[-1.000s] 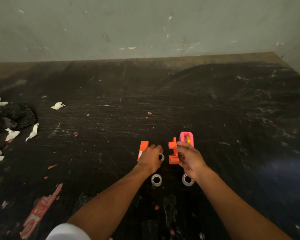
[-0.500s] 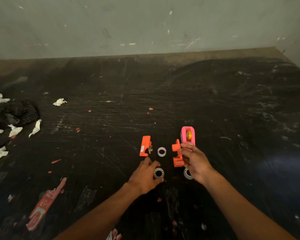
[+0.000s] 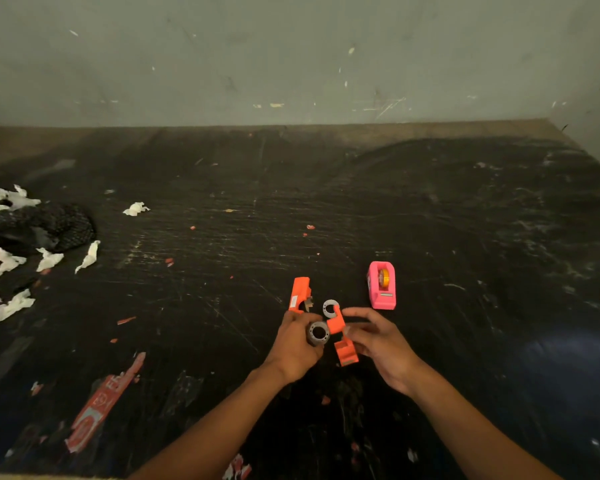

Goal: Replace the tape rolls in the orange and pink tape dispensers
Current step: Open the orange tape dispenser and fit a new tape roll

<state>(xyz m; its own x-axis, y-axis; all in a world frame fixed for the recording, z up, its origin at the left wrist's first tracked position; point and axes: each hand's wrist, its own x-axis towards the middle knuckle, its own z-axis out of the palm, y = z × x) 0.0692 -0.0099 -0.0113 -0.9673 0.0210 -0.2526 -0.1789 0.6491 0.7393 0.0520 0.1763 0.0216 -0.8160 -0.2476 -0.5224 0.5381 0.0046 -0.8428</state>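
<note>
My left hand (image 3: 297, 344) grips a grey tape roll (image 3: 318, 333) and holds it against one half of the orange dispenser (image 3: 342, 337), which my right hand (image 3: 378, 341) grips just above the floor. The other orange half (image 3: 300, 294) lies on the dark floor beyond my left hand. An empty white tape core (image 3: 329, 307) lies between the two halves, partly hidden by the held piece. The pink dispenser (image 3: 381, 285) stands alone to the right, with a yellow roll inside it.
Crumpled white paper scraps (image 3: 7, 258) and a dark mesh cloth (image 3: 49, 226) lie at the far left. A torn red label (image 3: 101, 407) is stuck to the floor at lower left. A grey wall (image 3: 291, 57) closes off the back.
My left hand has picked a tape roll up off the floor. My right hand has lifted the orange half away from the pink dispenser and brought it to the roll.
</note>
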